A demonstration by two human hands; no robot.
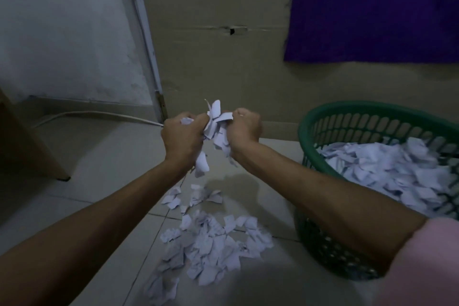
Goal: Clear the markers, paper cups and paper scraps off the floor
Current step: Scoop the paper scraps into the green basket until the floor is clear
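Both my hands are raised above the floor, pressed together around one bunch of white paper scraps [215,129]. My left hand [182,138] grips its left side and my right hand [244,129] grips its right side; a few scraps hang down below them. A pile of white paper scraps [211,248] lies on the tiled floor under my hands. A green plastic basket [330,117] stands on the floor to the right, holding many scraps [387,169]. No markers or paper cups are in view.
A cardboard panel [218,20] leans against the wall ahead, with a purple cloth [372,7] hanging on it at the upper right. A white cable [87,114] runs along the floor at the left. A wooden furniture corner [29,151] stands at the far left.
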